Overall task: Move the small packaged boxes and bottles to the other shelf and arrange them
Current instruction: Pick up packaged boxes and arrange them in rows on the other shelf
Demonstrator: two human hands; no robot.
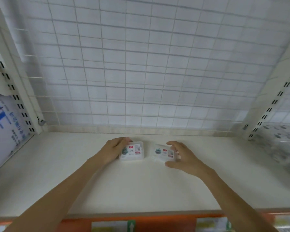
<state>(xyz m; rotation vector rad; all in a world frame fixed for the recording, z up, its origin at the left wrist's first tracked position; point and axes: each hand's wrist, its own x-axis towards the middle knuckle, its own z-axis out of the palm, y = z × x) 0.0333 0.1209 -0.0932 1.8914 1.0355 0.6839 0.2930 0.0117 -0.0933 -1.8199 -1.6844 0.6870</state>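
**Small packaged boxes: setting two side by side on the shelf**

Head view: two small clear plastic boxes with printed labels lie flat on the cream shelf, near its back edge and just in front of the wire grid back panel. The left box and the right box sit close together with a narrow gap between them.

To do this step well, I judge the boxes should be squared to each other and to the back edge – labels facing up the same way – then slid together before letting go, leaving room for the items yet to come.

The left hand reaches in with the forearm stretched forward, fingers curled over the left box's far left corner, holding it. The right hand is spread fairly wide – thumb at the near edge, fingers arched over the right box's right side, touching it; whether it truly grips is unclear through the blur.

At the left edge stands a large white bag with blue print; at the right, patterned wrapped packs, blurred.
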